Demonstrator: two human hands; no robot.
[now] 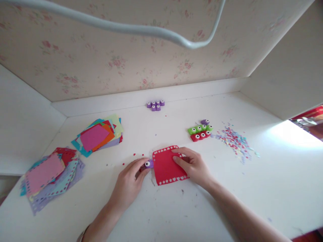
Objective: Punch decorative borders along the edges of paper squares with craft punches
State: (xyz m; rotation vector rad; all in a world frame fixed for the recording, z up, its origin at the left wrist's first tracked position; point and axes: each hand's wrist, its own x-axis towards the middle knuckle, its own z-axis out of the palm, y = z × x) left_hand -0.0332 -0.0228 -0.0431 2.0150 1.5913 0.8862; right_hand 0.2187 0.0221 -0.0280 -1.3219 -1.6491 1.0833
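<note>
A red paper square [165, 168] with small shapes punched along its edges lies on the white table [176, 208]. My right hand [193, 164] rests on its right side with fingers closed down on the sheet, pinning it. My left hand [130, 183] pinches a small purple punch [148, 164] set against the sheet's left edge.
Purple punches [155, 105] sit by the back wall. Green and red punches [200, 131] stand right of centre, with punched confetti [236, 141] beside them. A stack of plain coloured sheets [97, 137] and a stack of punched sheets [50, 174] lie at the left.
</note>
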